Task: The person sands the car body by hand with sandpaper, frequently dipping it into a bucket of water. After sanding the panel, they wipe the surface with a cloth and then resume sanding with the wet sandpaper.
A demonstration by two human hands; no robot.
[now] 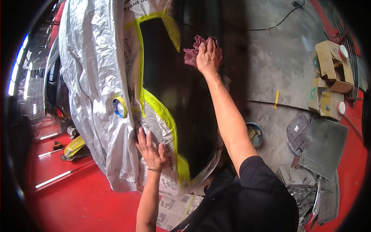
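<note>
The right hand [208, 58] is stretched far out with its fingers curled over a maroon cloth [192, 53], gripping it and pressing it flat against the glossy black panel [174, 89]; the cloth bunches out to the left of the knuckles and sits near the far end of the bare black surface. The left hand [150, 150] lies nearer, open with fingers spread, palm down on the newspaper masking [165, 133] at the panel's left edge, holding nothing. A band of yellow tape [164, 112] runs between that paper and the black surface, just right of the left hand's fingertips, and loops on around the far end of the panel. Left of the newspaper, crinkled silver plastic sheeting [92, 69] drapes over the rest of the body, and a roll of tape [120, 107] rests on it, just beyond the left hand. To the right, well apart on the grey concrete floor [278, 58], stand cardboard boxes [328, 65]. The near left floor is red [77, 193].
</note>
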